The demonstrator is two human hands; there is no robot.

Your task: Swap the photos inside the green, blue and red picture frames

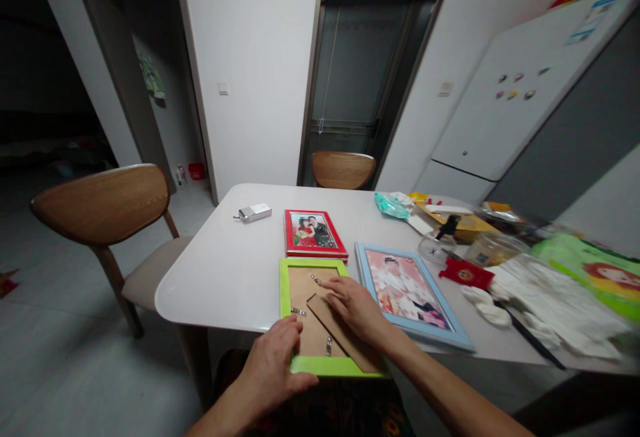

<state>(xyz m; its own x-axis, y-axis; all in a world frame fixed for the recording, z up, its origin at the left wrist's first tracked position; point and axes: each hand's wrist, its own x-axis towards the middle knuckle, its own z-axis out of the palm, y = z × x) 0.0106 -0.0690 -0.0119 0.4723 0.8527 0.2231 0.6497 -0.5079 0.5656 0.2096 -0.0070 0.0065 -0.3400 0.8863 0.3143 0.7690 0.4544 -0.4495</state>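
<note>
A green picture frame (285,283) lies face down at the near edge of the white table (225,270), its brown backing board (305,290) facing up with small metal clips. My left hand (273,360) grips the frame's near left corner, fingers curled over the rim. My right hand (356,307) lies on the backing board and its stand flap, fingers stretched forward and pressed flat. A red frame (314,233) with a photo lies just beyond, and a blue frame (410,293) with a photo lies to the right.
A small silver device (255,213) sits at the table's far left. The right side holds a glass jar (493,247), a red tag (466,273), white cloths (550,303), a yellow box (463,223) and a green bag (595,270). Wooden chairs (107,207) stand left and behind.
</note>
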